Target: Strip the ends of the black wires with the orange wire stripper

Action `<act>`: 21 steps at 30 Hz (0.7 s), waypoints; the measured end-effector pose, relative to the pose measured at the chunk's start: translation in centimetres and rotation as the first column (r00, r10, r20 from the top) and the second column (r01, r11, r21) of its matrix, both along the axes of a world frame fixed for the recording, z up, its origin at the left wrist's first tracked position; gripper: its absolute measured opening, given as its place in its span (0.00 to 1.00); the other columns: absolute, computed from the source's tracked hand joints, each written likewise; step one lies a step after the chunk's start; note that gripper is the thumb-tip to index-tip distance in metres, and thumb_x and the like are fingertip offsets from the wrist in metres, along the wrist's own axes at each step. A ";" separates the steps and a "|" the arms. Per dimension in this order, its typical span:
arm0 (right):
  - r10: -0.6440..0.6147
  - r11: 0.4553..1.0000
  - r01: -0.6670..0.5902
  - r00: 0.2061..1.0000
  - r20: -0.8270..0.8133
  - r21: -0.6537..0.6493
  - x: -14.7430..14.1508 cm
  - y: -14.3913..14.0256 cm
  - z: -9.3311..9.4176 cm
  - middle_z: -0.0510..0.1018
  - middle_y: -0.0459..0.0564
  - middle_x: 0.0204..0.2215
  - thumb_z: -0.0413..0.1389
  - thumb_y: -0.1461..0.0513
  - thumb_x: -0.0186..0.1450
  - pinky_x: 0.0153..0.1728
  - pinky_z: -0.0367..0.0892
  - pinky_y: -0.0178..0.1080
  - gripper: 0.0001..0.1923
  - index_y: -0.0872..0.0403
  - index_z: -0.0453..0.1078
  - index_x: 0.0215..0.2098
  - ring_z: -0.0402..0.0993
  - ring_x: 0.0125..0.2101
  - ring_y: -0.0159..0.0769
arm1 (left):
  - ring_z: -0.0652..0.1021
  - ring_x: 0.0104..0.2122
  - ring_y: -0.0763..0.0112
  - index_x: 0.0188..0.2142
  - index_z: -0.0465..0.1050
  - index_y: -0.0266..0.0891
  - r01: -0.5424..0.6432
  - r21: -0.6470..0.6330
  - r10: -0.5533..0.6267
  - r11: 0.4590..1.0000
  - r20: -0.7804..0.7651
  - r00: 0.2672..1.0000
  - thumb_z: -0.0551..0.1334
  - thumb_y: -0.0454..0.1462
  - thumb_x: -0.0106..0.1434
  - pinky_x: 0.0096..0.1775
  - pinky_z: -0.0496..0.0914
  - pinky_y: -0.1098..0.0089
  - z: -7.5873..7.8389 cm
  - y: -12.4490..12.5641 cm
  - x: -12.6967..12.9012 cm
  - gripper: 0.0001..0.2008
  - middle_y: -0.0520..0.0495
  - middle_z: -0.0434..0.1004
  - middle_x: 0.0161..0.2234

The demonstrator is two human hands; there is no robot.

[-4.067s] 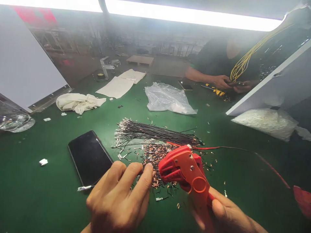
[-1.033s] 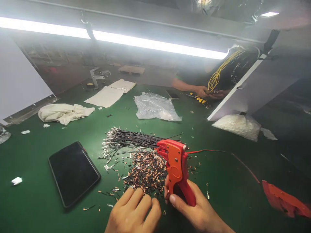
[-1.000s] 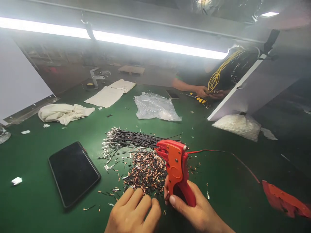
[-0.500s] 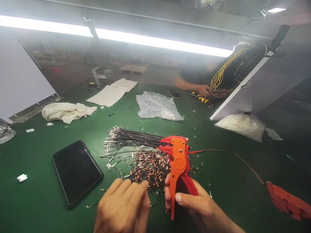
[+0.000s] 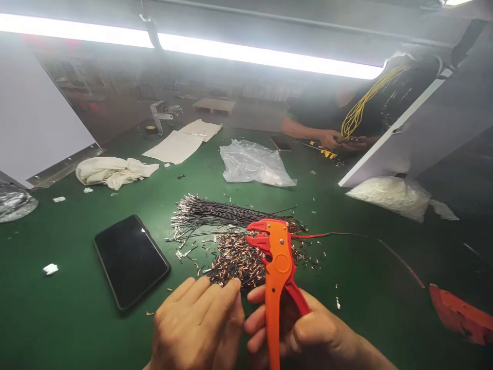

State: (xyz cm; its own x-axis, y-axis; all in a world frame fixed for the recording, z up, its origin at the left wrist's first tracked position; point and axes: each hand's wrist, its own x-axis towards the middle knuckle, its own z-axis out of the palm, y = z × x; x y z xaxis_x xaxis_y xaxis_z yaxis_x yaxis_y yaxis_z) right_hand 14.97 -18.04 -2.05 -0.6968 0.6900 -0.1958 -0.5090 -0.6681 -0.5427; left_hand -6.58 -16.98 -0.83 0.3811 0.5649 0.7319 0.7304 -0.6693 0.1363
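Observation:
My right hand (image 5: 319,324) has an orange and red wire stripper (image 5: 278,280) in it, upright, jaws to the left. Its fingers are loose beside the orange handle, and the red handle lies toward the thumb. Left of it, my left hand (image 5: 198,321) is closed, its back to me; whatever the fingers pinch is hidden. Just beyond both hands lies a heap of short black wire offcuts with copper ends (image 5: 241,257). Behind that heap stretches a bundle of black wires (image 5: 219,213) with silvery terminals at its left end.
A black phone (image 5: 131,262) lies to the left. Farther back are a white cloth (image 5: 115,171), paper sheets (image 5: 175,146) and a clear plastic bag (image 5: 256,164). A filled white bag (image 5: 393,198) and a red tool (image 5: 460,313) sit right. Across the table, a person's hands (image 5: 339,140) hold yellow wires.
The wire stripper has shifted slightly left and lower relative to the heap. My right fingers have loosened and spread around its handle. My left hand stays closed. The whole view has tilted slightly.

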 end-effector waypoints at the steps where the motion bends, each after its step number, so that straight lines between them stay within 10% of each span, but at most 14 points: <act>1: 0.011 1.000 -0.011 1.000 -0.024 0.002 -0.1 -0.1 -0.2 0.83 0.57 0.45 0.53 0.73 0.47 0.44 0.73 0.41 0.34 0.58 0.72 0.53 0.81 0.44 0.43 | 0.68 0.21 0.73 0.40 0.74 0.35 0.003 0.004 -0.003 1.000 0.002 1.000 0.63 0.28 0.62 0.25 0.60 0.71 0.0 0.0 0.0 0.07 0.54 0.70 0.20; 11: -0.017 0.999 0.016 0.999 -0.031 -0.036 -1.5 -0.6 -1.1 0.84 0.57 0.40 0.56 0.73 0.45 0.47 0.70 0.43 0.30 0.60 0.75 0.48 0.81 0.40 0.43 | 0.77 0.26 0.73 0.35 0.72 0.34 0.232 -0.015 -0.229 0.973 0.104 0.968 0.59 0.28 0.64 0.29 0.73 0.73 0.9 -0.1 1.2 0.05 0.48 0.80 0.27; 17: -0.152 0.985 0.155 0.987 0.044 -0.082 -0.4 -0.2 -0.2 0.77 0.58 0.55 0.52 0.75 0.45 0.57 0.63 0.42 0.37 0.57 0.73 0.54 0.70 0.58 0.44 | 0.82 0.35 0.78 0.38 0.77 0.38 0.288 0.132 -0.284 0.948 -0.053 0.957 0.56 0.33 0.70 0.47 0.73 0.79 -1.2 -1.1 3.4 0.10 0.55 0.84 0.33; 21: -0.132 0.980 0.139 0.990 0.056 -0.139 -0.4 -0.4 -0.5 0.81 0.57 0.50 0.51 0.75 0.44 0.55 0.65 0.43 0.37 0.56 0.74 0.52 0.76 0.52 0.44 | 0.80 0.34 0.81 0.32 0.76 0.39 0.322 0.140 -0.315 0.936 -0.072 0.946 0.48 0.26 0.72 0.45 0.73 0.81 -2.5 -0.9 4.3 0.20 0.57 0.82 0.31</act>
